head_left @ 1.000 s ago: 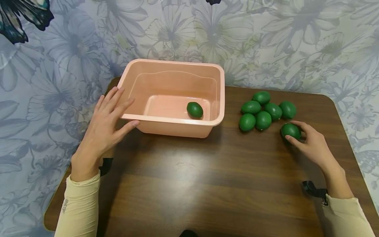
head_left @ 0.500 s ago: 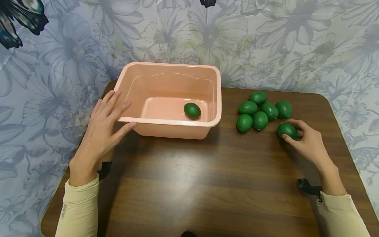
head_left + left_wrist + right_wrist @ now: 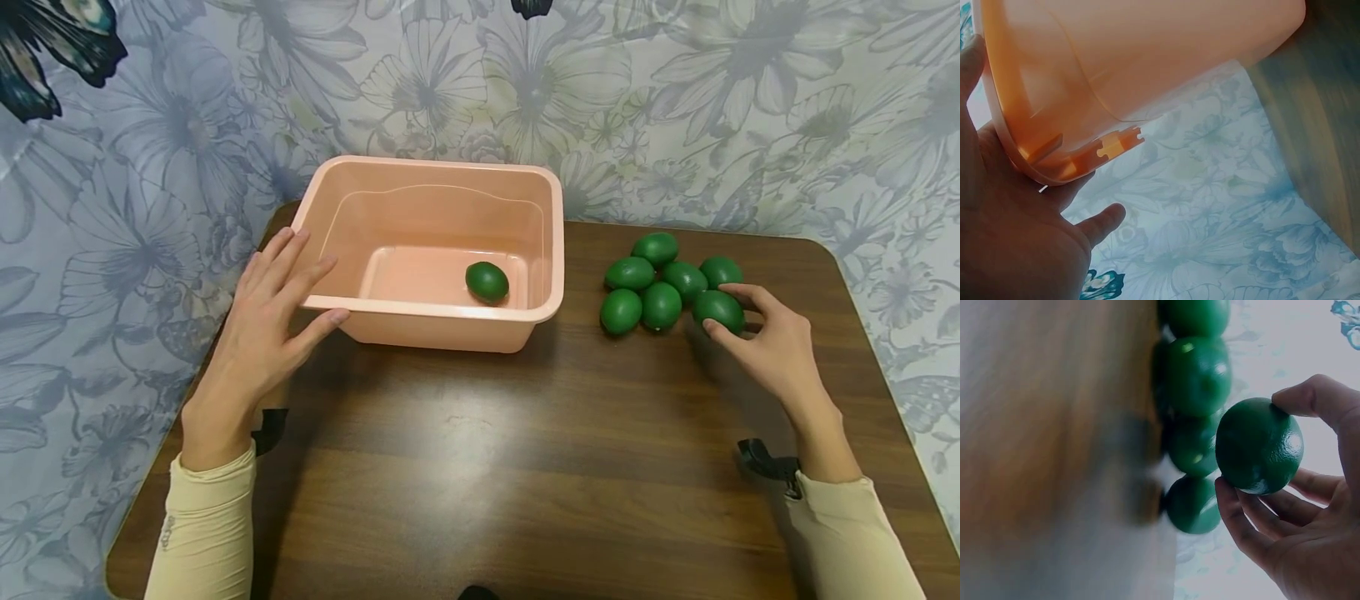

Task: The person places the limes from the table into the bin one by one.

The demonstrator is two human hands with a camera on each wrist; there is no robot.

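Observation:
My right hand (image 3: 783, 346) pinches a dark green lime (image 3: 718, 311) between thumb and fingers. In the right wrist view this held lime (image 3: 1260, 445) is raised a little off the table. Beside it on the table, several more limes (image 3: 662, 306) lie in a close cluster. My left hand (image 3: 258, 337) rests at the left front corner of a peach plastic basin (image 3: 420, 310), its fingers spread and fairly straight along the rim. One lime (image 3: 487, 282) lies on the basin floor, toward its right side. In the left wrist view the basin's wall (image 3: 1166, 44) fills the upper part.
Everything stands on a brown wooden table (image 3: 465, 467) with rounded corners. A wall covering with flower patterns (image 3: 480, 83) rises right behind the basin and along the left side. Dark straps (image 3: 768, 461) show at the wrists.
My right hand has lifted the lime and brought it left, nearer the cluster. The left hand stays at the basin's rim. The head view has shifted slightly.

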